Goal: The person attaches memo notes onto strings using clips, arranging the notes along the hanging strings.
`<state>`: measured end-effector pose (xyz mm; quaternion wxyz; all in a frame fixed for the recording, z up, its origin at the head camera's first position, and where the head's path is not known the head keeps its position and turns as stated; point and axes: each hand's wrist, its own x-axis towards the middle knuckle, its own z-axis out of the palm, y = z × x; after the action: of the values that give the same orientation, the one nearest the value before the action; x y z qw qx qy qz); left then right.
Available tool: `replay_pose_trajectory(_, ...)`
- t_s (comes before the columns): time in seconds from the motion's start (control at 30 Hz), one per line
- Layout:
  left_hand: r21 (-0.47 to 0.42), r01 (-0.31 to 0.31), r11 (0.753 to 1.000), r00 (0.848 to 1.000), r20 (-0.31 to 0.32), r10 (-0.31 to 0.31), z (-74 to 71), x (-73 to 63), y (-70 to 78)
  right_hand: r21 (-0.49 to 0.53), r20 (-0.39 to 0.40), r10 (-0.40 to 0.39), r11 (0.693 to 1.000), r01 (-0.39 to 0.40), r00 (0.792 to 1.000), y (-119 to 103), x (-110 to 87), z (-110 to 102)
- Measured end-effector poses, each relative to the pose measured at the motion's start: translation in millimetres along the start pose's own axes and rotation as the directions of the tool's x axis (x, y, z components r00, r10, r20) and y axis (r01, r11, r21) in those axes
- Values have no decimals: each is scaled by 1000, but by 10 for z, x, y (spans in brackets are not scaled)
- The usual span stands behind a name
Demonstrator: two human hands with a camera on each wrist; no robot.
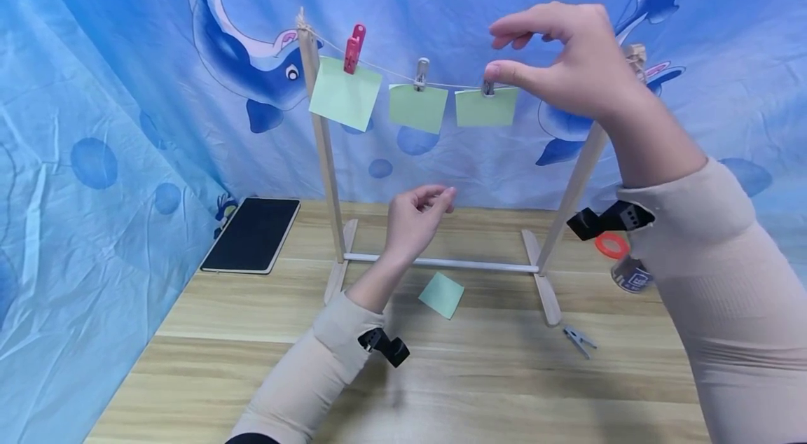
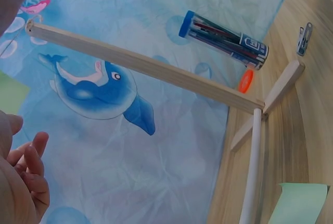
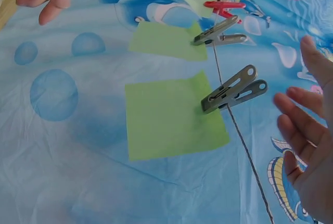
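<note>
In the head view three green paper notes hang on a thin string between two wooden posts. My right hand [image 1: 576, 59] is raised beside the rightmost note [image 1: 485, 110], fingers spread and holding nothing. In the right wrist view a gap separates the fingers from the metal clip [image 3: 237, 89] that pins this note to the string. Another metal clip [image 1: 421, 74] holds the middle note [image 1: 418, 108], and a red clip [image 1: 354, 50] holds the left note [image 1: 345, 92]. Below the string, my left hand [image 1: 412, 220] hovers with loosely curled fingers and nothing in it.
A loose green note [image 1: 443, 295] lies in front of the stand's white crossbar [image 1: 441, 262]. To the right are a grey clip [image 1: 578, 341], an orange ring [image 1: 611, 245] and a pen holder [image 2: 226, 39]. A black notebook [image 1: 252, 234] lies at the back left.
</note>
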<state>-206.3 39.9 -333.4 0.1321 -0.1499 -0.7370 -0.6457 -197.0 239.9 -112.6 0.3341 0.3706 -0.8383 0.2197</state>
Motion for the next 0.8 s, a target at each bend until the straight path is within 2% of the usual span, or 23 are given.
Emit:
replay_pose_trajectory(0.07,9,0,1000,1000,25,0,-18,-12,-30,21,-96,-64,998,66,993,23,-77,-2)
replay_pose_trajectory(0.1,15,-1,1000,999,46,0,-29,-19,-52,42,-157,-98,994,106,983,34,-125,6)
replay_pose_trajectory(0.17,44,-2,999,995,99,-3,-58,-39,-114,121,-294,-120,979,162,948,28,-249,48)
replay_pose_trajectory(0.23,97,-12,995,987,159,-4,-93,-69,-213,239,-411,-103,946,217,906,-12,-418,120)
replay_pose_trajectory(0.3,166,-17,986,977,215,-19,-128,-118,-346,360,-472,-72,894,267,879,-55,-642,210)
replay_pose_trajectory(0.33,198,-22,980,970,243,-27,-142,-149,-424,411,-477,-50,870,272,877,-68,-776,261)
replay_pose_trajectory(0.37,234,-22,972,963,266,-43,-155,-185,-506,447,-464,-41,852,273,885,-66,-922,313)
replay_pose_trajectory(0.43,298,-19,954,946,314,-79,-173,-272,-680,507,-418,-7,828,240,908,-30,-1240,446)
replay_pose_trajectory(0.47,324,-23,946,937,336,-92,-178,-320,-768,520,-382,15,830,202,924,8,-1416,524)
replay_pose_trajectory(0.53,378,-45,925,915,387,-113,-180,-411,-936,531,-296,106,844,71,949,84,-1782,693)
replay_pose_trajectory(0.6,426,-95,900,892,437,-113,-179,-500,-1084,515,-215,219,853,-80,952,168,-2152,871)
replay_pose_trajectory(0.67,464,-170,869,863,495,-96,-170,-570,-1208,469,-136,354,846,-255,925,242,-2501,1016)
replay_pose_trajectory(0.73,496,-252,831,831,552,-77,-161,-619,-1292,399,-77,472,822,-407,878,304,-2803,1106)
replay_pose_trajectory(0.8,516,-305,801,798,597,-80,-156,-653,-1357,335,-41,562,786,-519,826,357,-3051,1156)
